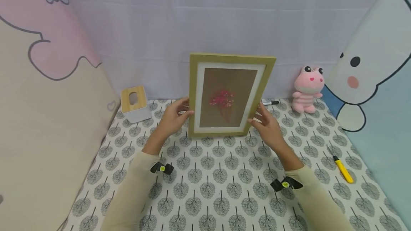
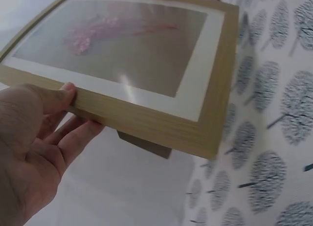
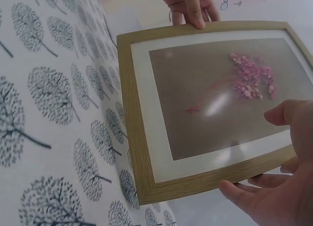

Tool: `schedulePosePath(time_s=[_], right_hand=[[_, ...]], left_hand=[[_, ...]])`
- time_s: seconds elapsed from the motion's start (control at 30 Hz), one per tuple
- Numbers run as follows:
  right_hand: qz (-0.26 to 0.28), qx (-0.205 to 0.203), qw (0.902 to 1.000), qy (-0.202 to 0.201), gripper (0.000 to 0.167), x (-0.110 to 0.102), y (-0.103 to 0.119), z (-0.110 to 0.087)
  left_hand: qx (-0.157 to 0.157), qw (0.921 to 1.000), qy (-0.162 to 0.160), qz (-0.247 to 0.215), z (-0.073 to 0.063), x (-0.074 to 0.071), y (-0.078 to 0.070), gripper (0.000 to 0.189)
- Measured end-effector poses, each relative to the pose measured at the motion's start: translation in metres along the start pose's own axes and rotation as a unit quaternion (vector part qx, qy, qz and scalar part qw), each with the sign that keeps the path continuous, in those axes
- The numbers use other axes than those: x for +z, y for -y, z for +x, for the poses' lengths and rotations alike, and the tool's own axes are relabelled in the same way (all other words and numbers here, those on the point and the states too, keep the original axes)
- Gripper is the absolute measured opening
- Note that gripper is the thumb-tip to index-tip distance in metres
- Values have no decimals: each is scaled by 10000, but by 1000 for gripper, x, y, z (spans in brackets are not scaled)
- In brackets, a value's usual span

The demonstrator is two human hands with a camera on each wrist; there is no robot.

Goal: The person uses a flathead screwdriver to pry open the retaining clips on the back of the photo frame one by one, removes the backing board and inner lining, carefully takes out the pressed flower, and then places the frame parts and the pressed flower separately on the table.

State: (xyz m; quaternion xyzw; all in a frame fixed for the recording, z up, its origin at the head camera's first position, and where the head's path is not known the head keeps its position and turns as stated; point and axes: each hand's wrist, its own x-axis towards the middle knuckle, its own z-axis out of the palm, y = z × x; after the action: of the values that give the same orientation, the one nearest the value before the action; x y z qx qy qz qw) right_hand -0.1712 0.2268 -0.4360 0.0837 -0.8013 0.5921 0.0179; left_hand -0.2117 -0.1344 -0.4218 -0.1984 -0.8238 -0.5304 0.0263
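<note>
A wood-toned picture frame (image 1: 192, 92) with a white mat and a pink flower picture stands nearly upright toward the back of the table, its lower edge close to the cloth. My left hand (image 1: 174, 117) pinches its left side, thumb on the front and fingers behind, as the left wrist view shows. On the opposite side my right hand (image 1: 268, 129) holds the frame with fingers behind the edge; its thumb (image 3: 279, 113) reaches over the front. A brown flap (image 2: 144, 144) juts out from the back of the frame in the left wrist view.
A white tissue box (image 1: 138, 113) with a wooden lid stands at the back left. To the right are a pink plush toy (image 1: 306, 90), a marker (image 1: 270, 103) and a yellow-handled screwdriver (image 1: 343, 169). A tree-print cloth (image 1: 208, 191) covers the table; a pale curtain hangs behind.
</note>
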Motion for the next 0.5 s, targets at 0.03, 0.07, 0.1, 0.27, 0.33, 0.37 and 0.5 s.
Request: schedulePosePath(time_s=[0.03, 0.07, 0.1, 0.27, 0.33, 0.37, 0.5], right_hand=[[31, -12, 10000, 9, 85, 1, 1, 1], [34, 11, 10000, 12, 87, 2, 3, 1], [92, 17, 10000, 23, 88, 3, 4, 2], [111, 308, 9993, 200, 91, 7, 10, 2], [113, 383, 9986, 347, 93, 11, 14, 0], [97, 393, 9983, 421, 94, 13, 16, -2], [284, 269, 9967, 705, 104, 23, 28, -12]], left_hand=[[59, 10000, -6, 19, -2, -2, -7, 56], [104, 9999, -10, 27, -5, -5, -13, 54], [144, 9999, -14, 30, -7, -6, -19, 52], [427, 9990, -149, 62, -19, -8, -38, 44], [535, 9982, -240, 78, -26, -8, -45, 40], [555, 9979, -305, 104, -29, -8, -49, 39], [517, 9968, -598, 107, -44, -10, -65, 40]])
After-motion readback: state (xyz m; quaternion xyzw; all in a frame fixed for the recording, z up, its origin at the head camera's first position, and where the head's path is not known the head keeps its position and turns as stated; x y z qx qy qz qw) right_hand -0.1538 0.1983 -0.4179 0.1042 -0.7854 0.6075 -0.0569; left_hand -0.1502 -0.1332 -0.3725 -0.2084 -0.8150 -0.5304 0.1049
